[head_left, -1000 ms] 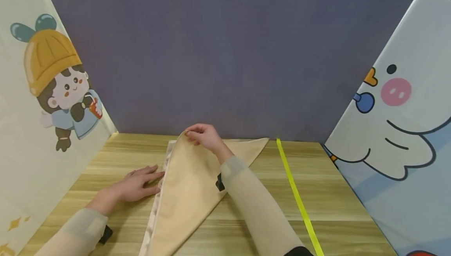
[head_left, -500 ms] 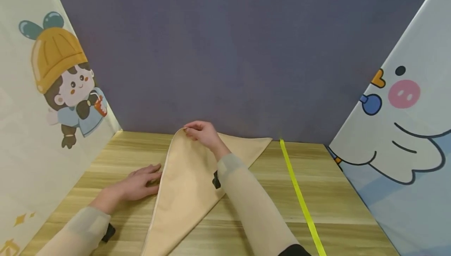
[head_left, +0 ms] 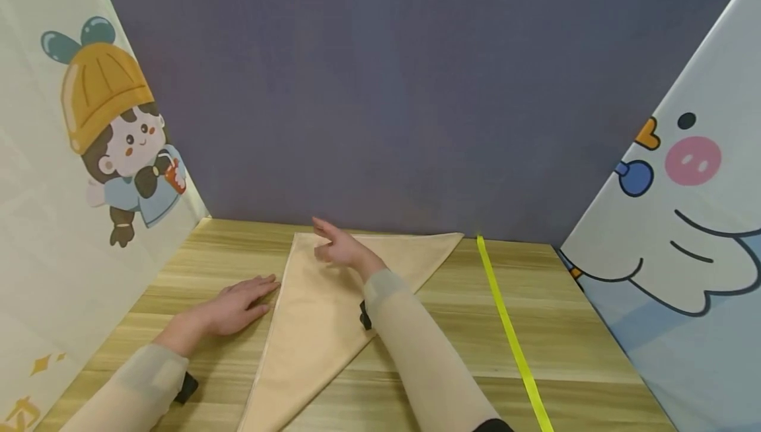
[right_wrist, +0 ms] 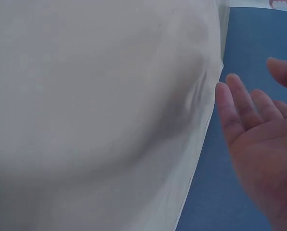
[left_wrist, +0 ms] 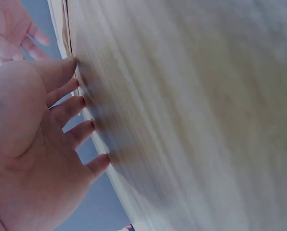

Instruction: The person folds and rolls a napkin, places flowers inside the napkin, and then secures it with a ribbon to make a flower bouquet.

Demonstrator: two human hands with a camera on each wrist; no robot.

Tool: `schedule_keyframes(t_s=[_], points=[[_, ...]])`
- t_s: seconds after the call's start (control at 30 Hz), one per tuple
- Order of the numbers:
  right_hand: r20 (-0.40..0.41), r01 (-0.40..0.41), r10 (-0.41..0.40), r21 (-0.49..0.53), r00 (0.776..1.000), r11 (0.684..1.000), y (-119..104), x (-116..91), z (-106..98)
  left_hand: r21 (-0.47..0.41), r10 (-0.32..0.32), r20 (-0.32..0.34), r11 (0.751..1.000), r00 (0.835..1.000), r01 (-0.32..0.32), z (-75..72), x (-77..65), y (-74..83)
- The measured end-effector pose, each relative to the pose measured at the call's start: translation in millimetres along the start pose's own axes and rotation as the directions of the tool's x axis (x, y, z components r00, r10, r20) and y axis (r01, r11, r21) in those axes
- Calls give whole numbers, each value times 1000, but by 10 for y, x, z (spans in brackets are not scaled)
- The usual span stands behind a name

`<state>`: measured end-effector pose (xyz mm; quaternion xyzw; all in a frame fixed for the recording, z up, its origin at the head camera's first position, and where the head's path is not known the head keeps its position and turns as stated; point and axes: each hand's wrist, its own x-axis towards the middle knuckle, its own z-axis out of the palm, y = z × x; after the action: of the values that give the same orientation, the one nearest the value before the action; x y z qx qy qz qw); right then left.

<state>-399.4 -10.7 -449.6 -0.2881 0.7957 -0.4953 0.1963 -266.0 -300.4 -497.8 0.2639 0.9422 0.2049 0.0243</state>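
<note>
A beige cloth (head_left: 315, 326), folded to a triangle, lies flat on the wooden table, its straight edge along the left and its far corners near the back wall. Over its far left corner hovers my right hand (head_left: 341, 247), fingers loosely extended, holding nothing. The right wrist view shows that open palm (right_wrist: 264, 139) beside the broad pale cloth (right_wrist: 85, 86). My left hand (head_left: 234, 306) rests on the table at the cloth's left edge, fingertips right by it. In the left wrist view, the spread fingers of the left hand (left_wrist: 32, 125) press their tips on the tabletop (left_wrist: 182, 120).
A yellow strip (head_left: 511, 333) runs front to back on the table, right of the cloth. A dark grey wall (head_left: 386, 88) closes the back. Panels with cartoon prints stand left (head_left: 36, 174) and right (head_left: 701, 240).
My right hand has let go of the cloth's far left corner, which now lies flat over the lower layer. The left hand has stayed by the left edge, its fingers now closer together.
</note>
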Motion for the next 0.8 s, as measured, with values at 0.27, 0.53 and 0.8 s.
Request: schedule_keyframes(t_s=[0.27,0.53,0.8], points=[[-54,-47,45,-50,998,998,208,-143,-153,-16,-41,-57,999,998,40,63,29,-14],[-89,-66,54,-136,995,989,391,-537,-577,-33,-110,3,993,994,110,-119,55,302],[-89,-174,152,-364,984,915,640,-1031,-1016,-32,19,91,999,996,-16,-122,174,382]])
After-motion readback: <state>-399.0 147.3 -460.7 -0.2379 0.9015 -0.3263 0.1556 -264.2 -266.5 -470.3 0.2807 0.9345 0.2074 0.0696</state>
